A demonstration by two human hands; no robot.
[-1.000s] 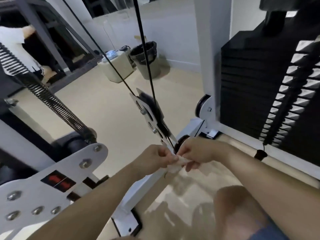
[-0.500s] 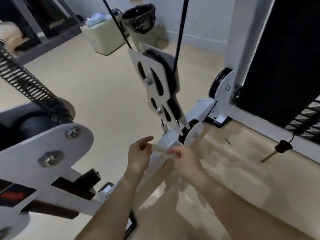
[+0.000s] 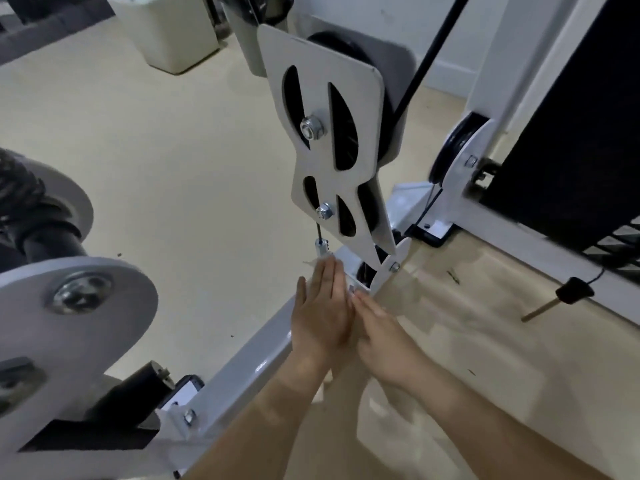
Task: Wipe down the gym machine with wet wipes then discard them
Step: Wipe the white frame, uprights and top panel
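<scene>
No longer pinching the wipe, left hand (image 3: 322,306) and right hand (image 3: 381,332) lie flat, fingers straight, side by side on the beam (image 3: 242,372).

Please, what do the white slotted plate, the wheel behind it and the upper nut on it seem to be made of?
The plate is likely painted or powder-coated steel: thin, flat, evenly white, with a slight gloss. The wheel is probably black plastic or nylon: dark and matte. The nut is bare metal, perhaps zinc-plated: it gives bright, silvery reflections.
</scene>
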